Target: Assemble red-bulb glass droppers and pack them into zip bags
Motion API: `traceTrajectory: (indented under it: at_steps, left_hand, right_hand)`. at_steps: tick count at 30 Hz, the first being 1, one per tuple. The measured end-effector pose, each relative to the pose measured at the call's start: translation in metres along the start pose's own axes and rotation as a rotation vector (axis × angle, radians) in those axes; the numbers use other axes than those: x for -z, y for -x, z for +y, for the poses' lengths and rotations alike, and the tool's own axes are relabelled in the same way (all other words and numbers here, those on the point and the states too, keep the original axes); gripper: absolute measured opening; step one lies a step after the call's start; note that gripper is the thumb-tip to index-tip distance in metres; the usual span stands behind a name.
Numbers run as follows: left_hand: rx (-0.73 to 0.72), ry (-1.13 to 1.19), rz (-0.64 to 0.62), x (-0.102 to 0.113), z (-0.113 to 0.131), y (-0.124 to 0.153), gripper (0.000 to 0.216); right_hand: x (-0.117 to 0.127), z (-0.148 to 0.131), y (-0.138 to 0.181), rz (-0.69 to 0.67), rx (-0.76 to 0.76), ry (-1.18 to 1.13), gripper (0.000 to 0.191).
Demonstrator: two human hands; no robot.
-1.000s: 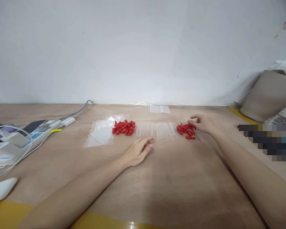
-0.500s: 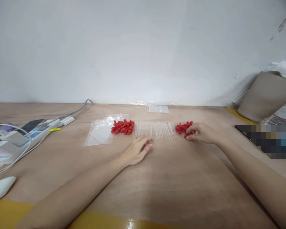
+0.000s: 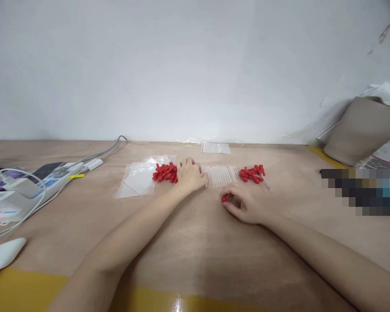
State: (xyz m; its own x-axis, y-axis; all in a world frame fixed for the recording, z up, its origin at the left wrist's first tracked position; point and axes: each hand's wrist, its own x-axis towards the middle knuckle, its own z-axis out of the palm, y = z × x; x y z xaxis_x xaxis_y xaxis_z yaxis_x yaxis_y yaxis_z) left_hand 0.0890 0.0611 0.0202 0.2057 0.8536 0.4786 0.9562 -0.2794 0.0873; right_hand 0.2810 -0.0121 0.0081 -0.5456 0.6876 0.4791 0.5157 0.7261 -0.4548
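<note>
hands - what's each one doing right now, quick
left hand: resting on the clear tubes, grip cannot be told.
right hand: closed on a red cap.

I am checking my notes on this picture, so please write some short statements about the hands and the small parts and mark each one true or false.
1. The right hand holds a red rubber bulb in its fingers. True.
2. The left hand rests on the computer mouse. False: it lies on the row of clear tubes, beside the left pile of red bulbs.
3. There are two piles of red bulbs on the table. True; the right pile is at the other end of the tubes.
4. The clear bags lie right of the tubes. False: left.
</note>
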Motion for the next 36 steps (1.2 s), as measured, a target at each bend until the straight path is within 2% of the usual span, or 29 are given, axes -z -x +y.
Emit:
traceTrajectory:
  at_steps: [3, 8, 11, 13, 15, 16, 19, 22, 26, 28, 36]
  left_hand:
    - [0.006, -0.111, -0.067, -0.006, 0.011, -0.011, 0.031]
    - [0.054, -0.205, -0.138, -0.016, 0.021, -0.019, 0.035]
    - [0.070, -0.197, -0.168, -0.017, 0.023, -0.021, 0.034]
    - [0.059, -0.187, -0.162, -0.012, 0.024, -0.020, 0.033]
    - [0.020, -0.176, -0.148, -0.003, 0.022, -0.014, 0.032]
    - [-0.021, -0.159, -0.139, 0.002, 0.020, -0.008, 0.031]
    - [-0.220, -0.032, -0.127, 0.014, 0.007, 0.015, 0.027]
    - [-0.355, 0.144, -0.115, 0.014, -0.010, 0.040, 0.023]
    - [-0.447, 0.319, 0.027, 0.001, -0.027, 0.061, 0.016]
    - [-0.462, 0.365, 0.047, -0.003, -0.029, 0.064, 0.016]
    - [-0.467, 0.382, -0.002, -0.001, -0.023, 0.063, 0.014]
  right_hand:
    - [-0.008, 0.004, 0.005, 0.029, 0.092, -0.026, 0.008]
    - [-0.020, 0.021, 0.008, 0.179, 0.046, -0.009, 0.012]
    - [-0.023, 0.023, 0.006, 0.239, 0.021, -0.007, 0.004]
    - [-0.023, 0.024, 0.005, 0.278, -0.016, -0.015, 0.011]
    - [-0.022, 0.025, 0.005, 0.320, -0.062, -0.009, 0.022]
    - [-0.022, 0.026, 0.004, 0.338, -0.081, 0.009, 0.021]
    - [-0.018, 0.023, 0.003, 0.370, -0.132, 0.131, 0.007]
    - [-0.013, 0.013, 0.000, 0.363, -0.135, 0.230, 0.009]
    - [-0.007, -0.002, -0.003, 0.268, -0.069, 0.283, 0.014]
    - [-0.005, -0.007, -0.005, 0.263, -0.039, 0.322, 0.015]
    - [-0.007, -0.008, -0.007, 0.265, 0.025, 0.343, 0.015]
